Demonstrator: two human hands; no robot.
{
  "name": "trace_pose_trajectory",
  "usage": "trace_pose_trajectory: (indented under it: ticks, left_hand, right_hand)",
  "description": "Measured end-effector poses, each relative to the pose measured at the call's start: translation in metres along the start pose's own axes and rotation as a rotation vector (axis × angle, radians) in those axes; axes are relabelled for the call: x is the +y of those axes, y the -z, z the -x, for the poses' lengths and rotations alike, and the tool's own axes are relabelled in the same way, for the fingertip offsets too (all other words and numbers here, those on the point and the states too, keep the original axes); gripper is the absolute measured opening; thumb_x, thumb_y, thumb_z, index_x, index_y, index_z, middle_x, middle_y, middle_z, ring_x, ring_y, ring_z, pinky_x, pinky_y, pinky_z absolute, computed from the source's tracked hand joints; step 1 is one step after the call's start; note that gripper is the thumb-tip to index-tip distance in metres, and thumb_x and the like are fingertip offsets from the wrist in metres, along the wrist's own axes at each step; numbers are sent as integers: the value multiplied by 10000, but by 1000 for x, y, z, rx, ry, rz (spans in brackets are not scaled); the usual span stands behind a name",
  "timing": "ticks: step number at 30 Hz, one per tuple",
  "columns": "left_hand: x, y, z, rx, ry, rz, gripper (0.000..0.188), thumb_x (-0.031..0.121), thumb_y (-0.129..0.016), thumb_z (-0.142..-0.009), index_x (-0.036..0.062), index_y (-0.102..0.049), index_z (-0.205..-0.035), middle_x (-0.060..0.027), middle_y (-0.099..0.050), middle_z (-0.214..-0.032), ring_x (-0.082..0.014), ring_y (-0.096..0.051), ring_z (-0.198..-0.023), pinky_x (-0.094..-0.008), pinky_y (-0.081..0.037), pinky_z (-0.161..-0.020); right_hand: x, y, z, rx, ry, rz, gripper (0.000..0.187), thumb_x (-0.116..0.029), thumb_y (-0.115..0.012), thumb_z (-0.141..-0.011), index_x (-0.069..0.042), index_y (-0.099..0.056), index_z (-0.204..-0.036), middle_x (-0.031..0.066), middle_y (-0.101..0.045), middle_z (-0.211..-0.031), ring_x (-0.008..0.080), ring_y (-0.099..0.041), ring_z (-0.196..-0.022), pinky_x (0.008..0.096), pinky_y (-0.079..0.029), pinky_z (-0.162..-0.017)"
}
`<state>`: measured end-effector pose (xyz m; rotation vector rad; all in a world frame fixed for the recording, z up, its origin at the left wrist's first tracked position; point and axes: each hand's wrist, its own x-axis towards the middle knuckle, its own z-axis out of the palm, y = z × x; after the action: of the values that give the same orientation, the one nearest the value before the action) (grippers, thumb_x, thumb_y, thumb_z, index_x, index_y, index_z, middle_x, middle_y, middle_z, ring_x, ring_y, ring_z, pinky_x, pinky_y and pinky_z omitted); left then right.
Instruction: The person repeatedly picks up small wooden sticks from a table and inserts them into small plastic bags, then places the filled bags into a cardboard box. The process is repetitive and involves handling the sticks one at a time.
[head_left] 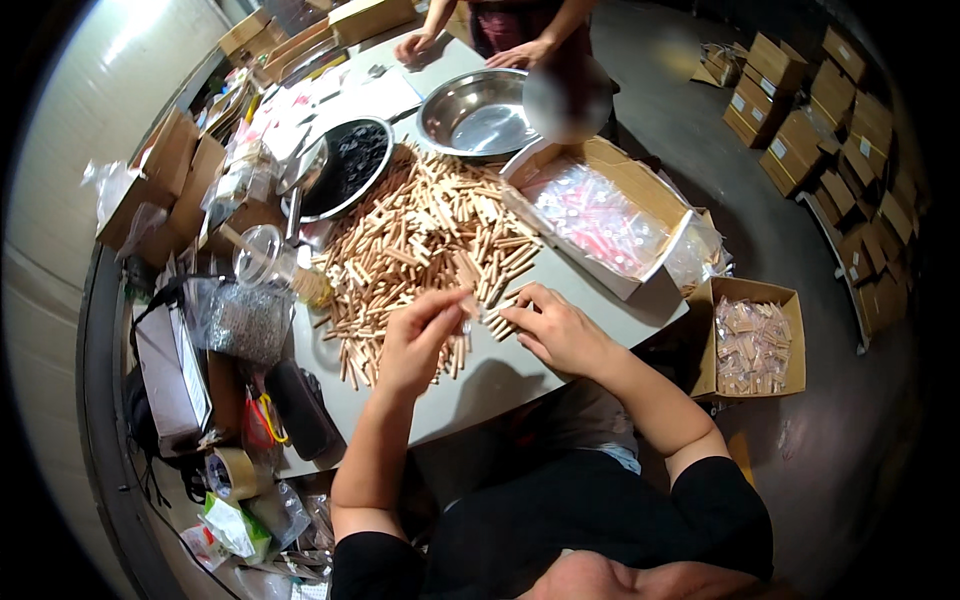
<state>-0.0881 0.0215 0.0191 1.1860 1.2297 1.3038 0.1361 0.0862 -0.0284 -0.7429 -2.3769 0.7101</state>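
Carton (752, 289) holds bagged sticks (752, 345); left grip (415, 335) looks narrow, right grip (563, 330) I cannot tell.

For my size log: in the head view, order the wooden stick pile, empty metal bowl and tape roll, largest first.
1. Wooden stick pile
2. Empty metal bowl
3. Tape roll

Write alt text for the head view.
The left hand and right hand are at the near side of a heap of wooden sticks on a pale table. Beyond are a black-filled bowl, a metal bowl, an open carton and another person.
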Motion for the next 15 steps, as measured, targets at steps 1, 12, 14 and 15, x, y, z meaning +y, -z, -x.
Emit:
trace_pose_trajectory:
  ticks: [1,12,14,15]
  left_hand:
    - [-10,8,17,16,30,96,153,49,-581,-971,-46,-671,-1051,-81,-705,-938,-112,-642,-824,-251,-517,-744]
    - [-54,16,143,-8,151,639,56,-24,-700,-862,-24,-650,-837,-86,-641,-823,-132,-602,-706,-266,-497,-665]
    - [-52,10,146,-45,243,563,61,-28,-680,-875,-37,-697,-933,-91,-646,-999,-145,-623,-804,-267,-505,-748]
    - [-50,7,145,-71,240,526,80,-30,-676,-877,-40,-703,-951,-93,-644,-1040,-150,-629,-835,-268,-506,-776]
  right_hand:
    - [2,-5,-4,2,14,43,298,-77,-704,-809,-66,-658,-1103,131,-540,-1087,338,-573,-1049,407,-479,-919]
    - [2,4,-7,-117,-114,-140,462,-84,-692,-754,-20,-610,-1204,163,-504,-1127,351,-556,-1056,404,-485,-890]
    - [2,5,-12,-152,-44,-14,519,-107,-691,-727,-20,-599,-1230,177,-481,-1152,359,-535,-1087,404,-467,-940]
    - [2,5,-14,-164,-17,26,518,-108,-691,-724,-22,-600,-1226,176,-481,-1151,361,-532,-1089,405,-462,-953]
